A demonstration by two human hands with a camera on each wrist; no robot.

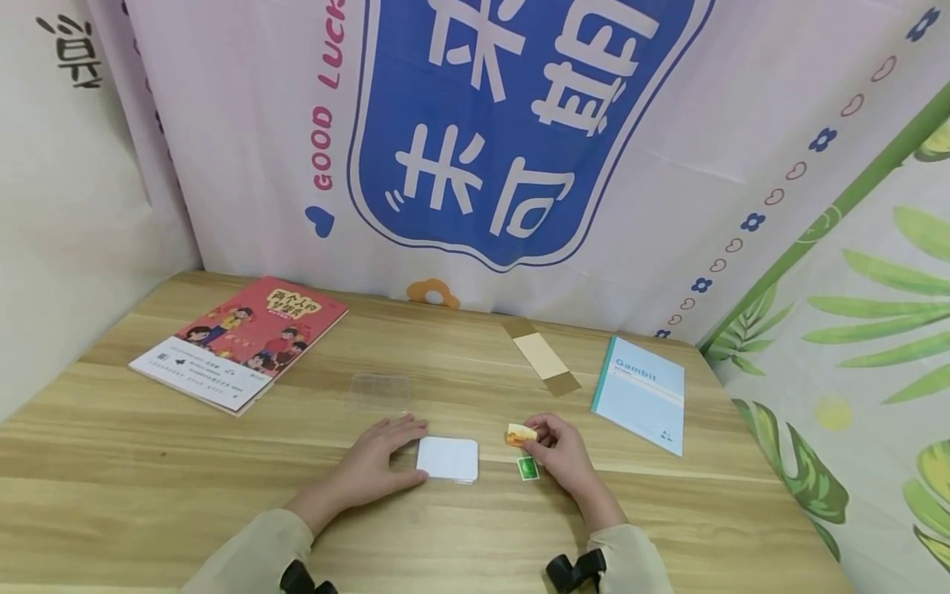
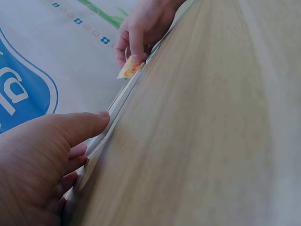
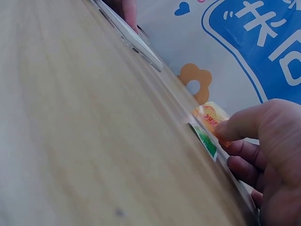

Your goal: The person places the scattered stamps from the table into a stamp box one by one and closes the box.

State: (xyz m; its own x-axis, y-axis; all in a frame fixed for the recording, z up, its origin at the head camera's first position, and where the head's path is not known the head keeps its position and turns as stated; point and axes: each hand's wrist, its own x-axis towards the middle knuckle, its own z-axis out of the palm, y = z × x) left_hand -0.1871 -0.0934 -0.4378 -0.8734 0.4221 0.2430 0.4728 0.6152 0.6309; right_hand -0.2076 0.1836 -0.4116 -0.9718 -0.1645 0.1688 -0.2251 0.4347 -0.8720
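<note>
Small orange-and-yellow printed paper piece point(image 1: 521, 435) in right hand point(image 1: 566, 458), grip pinching it, thumb against fingers. Spot: just beyond small green white-bordered rectangle point(image 1: 528, 469), right of flat white round-cornered rectangular stack point(image 1: 448, 459). Left hand point(image 1: 374, 466) at stack's left end, grip relaxed, thumb touching edge. Wood-grain desk point(image 1: 460, 544) under all. Farther back: red-and-white paperback book point(image 1: 252, 338) left, light-blue "Gambit" notebook point(image 1: 641, 392) right.

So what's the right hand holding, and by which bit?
The right hand pinches a small orange-and-yellow piece by its right end, as the head view shows.
</note>
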